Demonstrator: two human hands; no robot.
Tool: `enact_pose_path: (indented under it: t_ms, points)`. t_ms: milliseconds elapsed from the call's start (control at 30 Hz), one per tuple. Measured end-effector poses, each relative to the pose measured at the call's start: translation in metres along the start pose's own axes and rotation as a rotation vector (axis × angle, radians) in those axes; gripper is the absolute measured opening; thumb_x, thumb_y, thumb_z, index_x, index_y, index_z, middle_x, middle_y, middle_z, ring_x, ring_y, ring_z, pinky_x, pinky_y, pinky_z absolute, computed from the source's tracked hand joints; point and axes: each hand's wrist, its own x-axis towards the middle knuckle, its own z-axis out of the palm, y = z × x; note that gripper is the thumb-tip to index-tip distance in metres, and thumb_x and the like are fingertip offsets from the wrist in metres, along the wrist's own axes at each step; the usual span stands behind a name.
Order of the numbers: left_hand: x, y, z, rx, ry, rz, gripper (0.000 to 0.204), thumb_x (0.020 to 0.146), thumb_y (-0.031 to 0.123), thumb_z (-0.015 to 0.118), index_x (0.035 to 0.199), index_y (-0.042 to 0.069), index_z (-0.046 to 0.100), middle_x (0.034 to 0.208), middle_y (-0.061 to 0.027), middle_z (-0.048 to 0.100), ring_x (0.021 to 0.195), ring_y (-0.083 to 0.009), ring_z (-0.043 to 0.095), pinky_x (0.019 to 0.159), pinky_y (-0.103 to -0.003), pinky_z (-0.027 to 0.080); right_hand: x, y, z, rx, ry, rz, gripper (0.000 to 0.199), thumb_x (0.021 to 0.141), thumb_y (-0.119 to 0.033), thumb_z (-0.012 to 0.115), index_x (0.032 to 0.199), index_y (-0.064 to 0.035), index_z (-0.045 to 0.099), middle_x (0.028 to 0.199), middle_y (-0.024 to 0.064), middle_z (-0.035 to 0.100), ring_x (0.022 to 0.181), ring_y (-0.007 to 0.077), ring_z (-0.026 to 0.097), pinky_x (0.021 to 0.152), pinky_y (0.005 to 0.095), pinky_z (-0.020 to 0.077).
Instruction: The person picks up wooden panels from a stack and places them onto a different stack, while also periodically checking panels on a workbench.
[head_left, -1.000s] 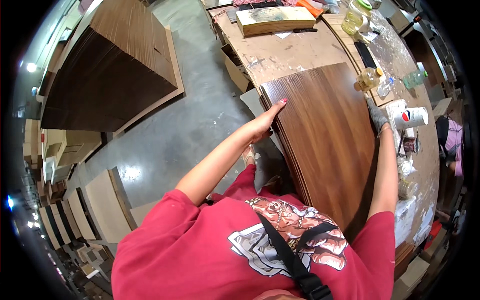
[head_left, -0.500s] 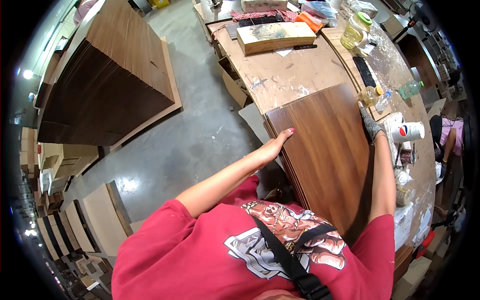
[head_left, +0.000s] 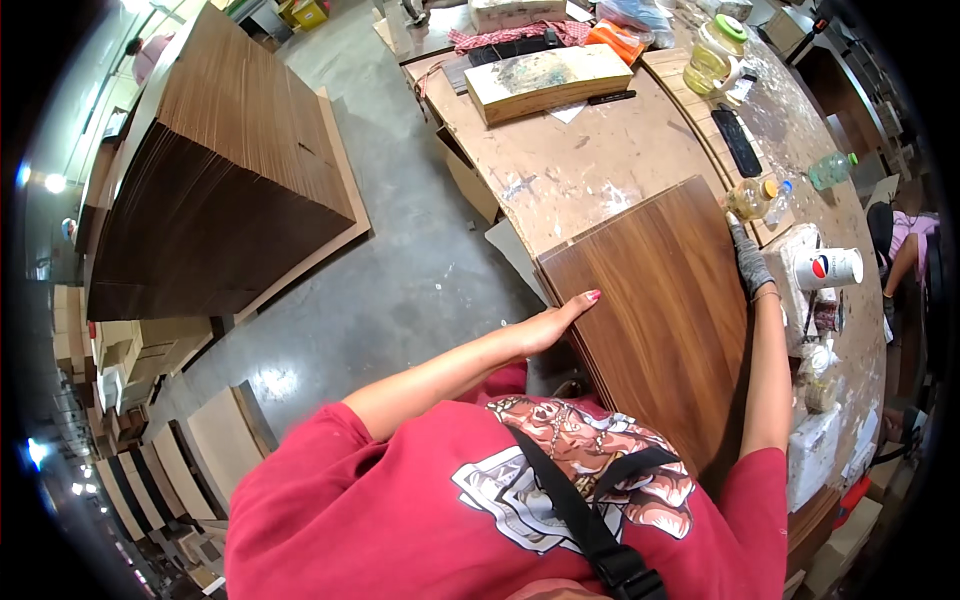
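Observation:
A stack of dark brown wood-grain boards (head_left: 660,310) lies at the table's left side, its near end reaching toward my body. My bare left hand (head_left: 560,322) grips the stack's left edge, thumb on the top board and fingers hidden below. At the opposite long edge, my right hand (head_left: 750,258) in a grey glove presses along the boards, fingers pointing away from me. Just past its fingertips stands a bottle of yellowish liquid (head_left: 750,198) with an orange cap.
A paint-stained wooden block (head_left: 548,82) sits farther back on the worktable (head_left: 560,165). To the right are a black phone (head_left: 737,143), a green-lidded jug (head_left: 715,55) and a white cup (head_left: 828,268). A tall board stack (head_left: 215,170) stands on the floor leftward.
The whole view has turned slightly, so the table and boards appear a little lower. Both hands keep their places on the stack's edges.

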Motion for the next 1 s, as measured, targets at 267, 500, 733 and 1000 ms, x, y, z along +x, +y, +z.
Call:
enact_pose_path:
  t_ms: [267, 500, 733, 1000]
  points:
    - [-0.001, 0.018, 0.008, 0.08, -0.036, -0.08, 0.083, 0.091, 0.063, 0.028, 0.135, -0.008, 0.034, 0.141, -0.0164, 0.037, 0.129, -0.0231, 0.034, 0.109, -0.029, 0.021, -0.002, 0.056, -0.046, 0.114, -0.055, -0.203, 0.05, 0.101, -0.028, 0.026, 0.141, 0.0024, 0.025, 0.143, 0.0038, 0.03, 0.131, 0.0157, 0.027, 0.11, 0.0244, 0.0184]
    - [0.016, -0.016, -0.016, 0.155, -0.129, -0.025, 0.071, 0.096, 0.052, 0.021, 0.142, -0.002, 0.019, 0.151, -0.0124, 0.014, 0.139, -0.0219, 0.011, 0.113, -0.032, 0.009, 0.009, -0.017, -0.007, 0.448, -0.099, 0.125, 0.05, 0.102, -0.029, 0.021, 0.144, -0.0023, 0.019, 0.149, 0.0028, 0.02, 0.138, 0.0162, 0.014, 0.113, 0.0296, 0.0115]
    - [0.012, -0.017, -0.013, 0.192, -0.077, 0.135, 0.087, 0.088, 0.067, 0.026, 0.142, -0.001, 0.022, 0.148, -0.0186, 0.019, 0.139, -0.0269, 0.015, 0.112, -0.032, 0.012, -0.007, -0.063, 0.013, 0.246, 0.022, 0.261, 0.05, 0.101, -0.03, 0.027, 0.143, -0.0025, 0.022, 0.147, 0.0021, 0.024, 0.137, 0.0152, 0.018, 0.112, 0.0279, 0.0134]
    - [0.013, -0.015, -0.008, 0.152, -0.022, -0.026, 0.073, 0.093, 0.058, 0.025, 0.143, 0.004, 0.023, 0.15, -0.0104, 0.021, 0.137, -0.0216, 0.018, 0.111, -0.035, 0.015, -0.014, -0.081, 0.011, 0.172, 0.113, 0.192, 0.058, 0.097, -0.04, 0.041, 0.141, -0.003, 0.031, 0.142, 0.002, 0.033, 0.132, 0.0132, 0.027, 0.11, 0.0254, 0.0174]
